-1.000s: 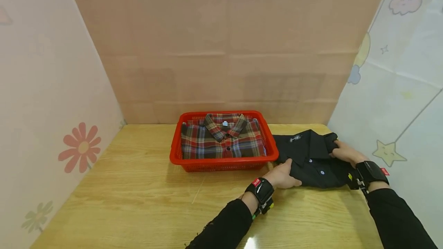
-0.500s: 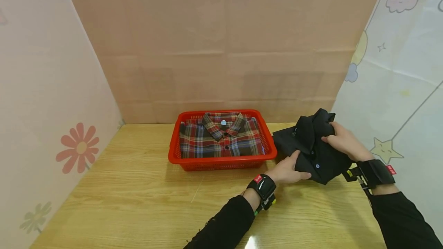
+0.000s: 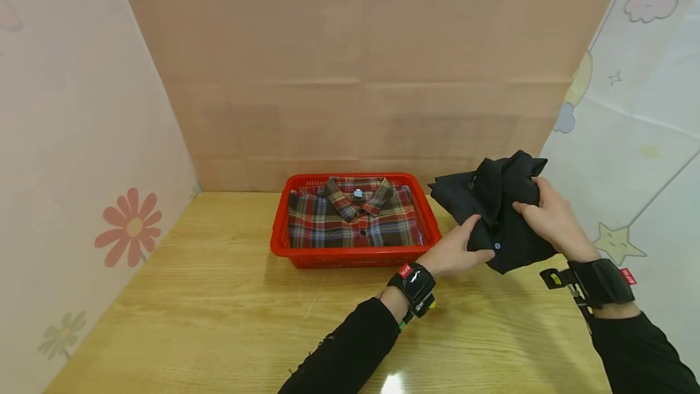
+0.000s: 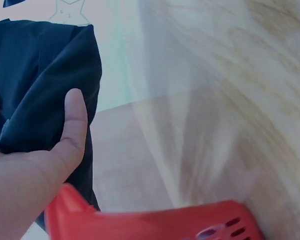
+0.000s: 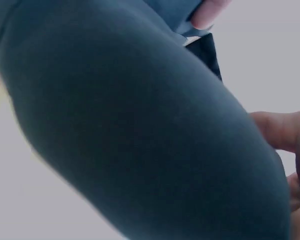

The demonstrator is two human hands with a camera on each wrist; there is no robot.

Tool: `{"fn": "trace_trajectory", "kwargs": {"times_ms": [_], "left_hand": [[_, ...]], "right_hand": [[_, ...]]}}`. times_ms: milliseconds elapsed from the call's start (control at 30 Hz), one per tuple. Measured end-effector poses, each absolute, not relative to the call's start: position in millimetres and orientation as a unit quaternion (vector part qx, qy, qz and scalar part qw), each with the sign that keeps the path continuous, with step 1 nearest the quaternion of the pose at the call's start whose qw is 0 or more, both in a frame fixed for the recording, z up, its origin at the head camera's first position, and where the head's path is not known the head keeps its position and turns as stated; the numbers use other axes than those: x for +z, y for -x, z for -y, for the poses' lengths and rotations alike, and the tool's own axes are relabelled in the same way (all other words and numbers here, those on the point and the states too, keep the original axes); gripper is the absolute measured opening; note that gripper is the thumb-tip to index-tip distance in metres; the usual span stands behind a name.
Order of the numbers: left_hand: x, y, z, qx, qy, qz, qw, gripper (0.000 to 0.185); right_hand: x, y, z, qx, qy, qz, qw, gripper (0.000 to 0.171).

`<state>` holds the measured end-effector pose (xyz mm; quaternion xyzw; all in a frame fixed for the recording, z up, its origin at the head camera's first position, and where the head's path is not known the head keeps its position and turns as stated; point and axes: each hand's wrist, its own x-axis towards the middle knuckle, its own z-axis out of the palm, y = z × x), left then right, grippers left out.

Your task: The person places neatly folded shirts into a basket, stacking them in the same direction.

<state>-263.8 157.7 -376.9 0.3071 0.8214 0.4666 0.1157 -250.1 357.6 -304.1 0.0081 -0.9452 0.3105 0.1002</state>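
Wooden desk (image 3: 219,297) carries a red basket (image 3: 355,257). Both hands, left hand (image 3: 456,254) and right hand (image 3: 552,221), grasp the folded black shirt (image 3: 500,211); keep fingers clamped, folds level.

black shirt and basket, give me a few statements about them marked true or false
1. Both hands hold the black shirt above the table. True; the left hand and right hand grip it.
2. The red basket is empty. False; a folded plaid shirt lies in it.
3. The black shirt lies inside the basket. False; it is held to the right of it.
4. The plaid shirt's collar faces the back wall. True.
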Motion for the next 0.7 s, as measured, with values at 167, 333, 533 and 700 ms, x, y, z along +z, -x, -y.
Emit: {"fn": "trace_trajectory", "kwargs": {"times_ms": [167,333,533,700], "left_hand": [[-362,257,-148,0.500,-0.262,-0.823,0.069,0.064],[-350,256,-131,0.549,-0.235,-0.798,0.077,0.059],[-348,263,-106,0.594,-0.237,-0.766,0.069,0.057],[-346,268,-86,0.608,-0.238,-0.755,0.066,0.056]], "right_hand": [[-301,251,-352,0.345,-0.011,0.931,0.117,0.073],[-299,252,-348,0.375,-0.012,0.917,0.135,0.072],[-299,254,-342,0.410,-0.015,0.901,0.143,0.072],[-302,258,-333,0.444,-0.018,0.882,0.155,0.069]]}}
